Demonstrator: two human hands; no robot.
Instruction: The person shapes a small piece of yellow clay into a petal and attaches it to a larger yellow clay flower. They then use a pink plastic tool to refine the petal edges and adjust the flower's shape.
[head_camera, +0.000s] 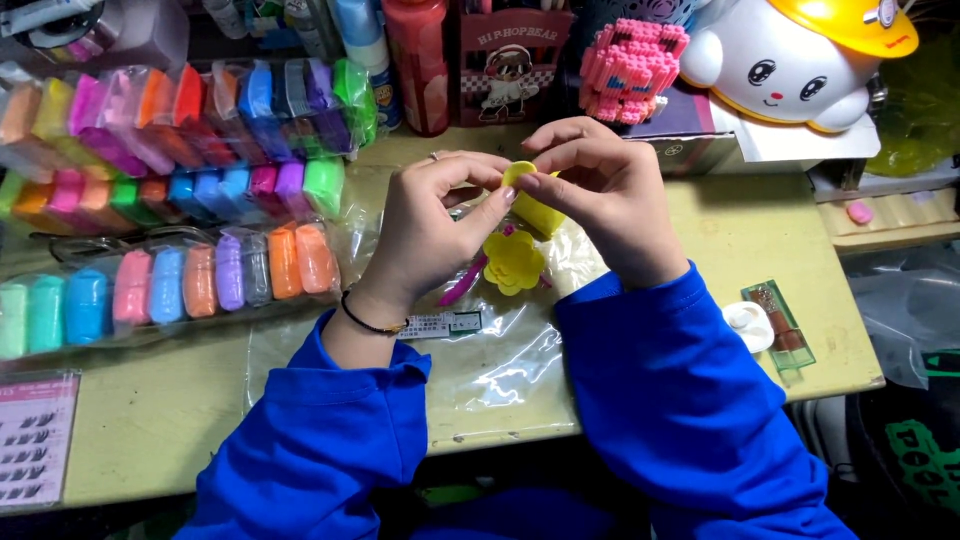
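Both hands meet above the middle of the desk. My left hand (432, 222) and my right hand (600, 190) pinch a small flat piece of yellow clay (519, 174) between thumbs and fingertips. Just below it a larger lump of yellow clay (540, 214) shows under my right hand; which hand holds it I cannot tell. Under the hands a yellow clay flower (513, 262) lies on a clear plastic sheet (500, 380), with a pink tool (462, 284) beside it. Both arms wear blue sleeves; a thin black band circles the left wrist.
Rows of wrapped coloured clay sticks (170, 280) fill the left of the yellow-green desk (150, 420). At the back stand bottles, a pink bead figure (630, 65) and a white round-faced toy (790, 60). A small green-framed case (780, 325) and a white piece (748, 325) lie at right.
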